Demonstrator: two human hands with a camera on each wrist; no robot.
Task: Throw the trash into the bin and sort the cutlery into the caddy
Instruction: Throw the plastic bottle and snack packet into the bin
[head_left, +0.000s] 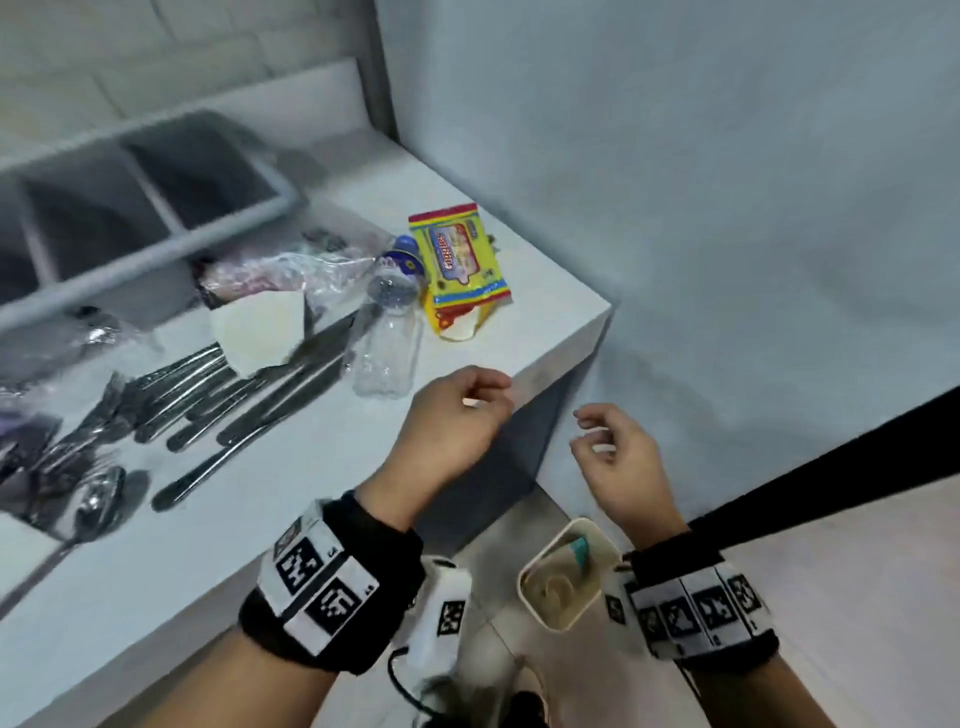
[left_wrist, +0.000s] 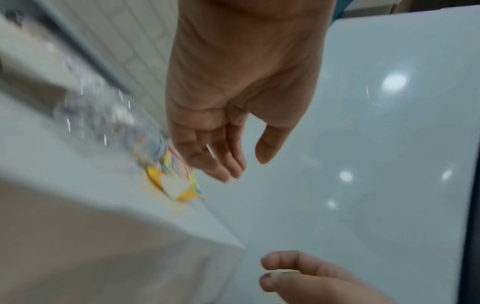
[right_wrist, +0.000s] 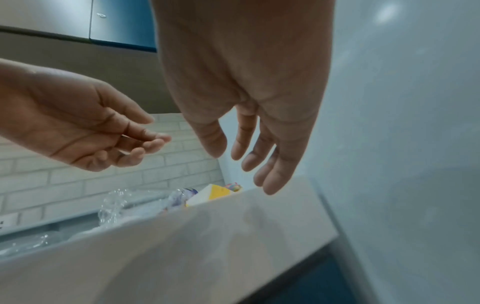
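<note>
Both hands are empty with loosely curled fingers. My left hand hovers over the counter's near right corner, just short of a clear plastic bottle lying on its side. My right hand hangs past the counter edge, above a cream bin on the floor with trash inside. A yellow snack packet lies near the far corner. Several knives, forks and spoons are piled at the left. The grey compartmented caddy stands behind them.
A white paper piece and crumpled clear wrap lie between caddy and cutlery. A pale wall closes the right side. The counter ends in an edge by my left hand. A black strip crosses the lower right.
</note>
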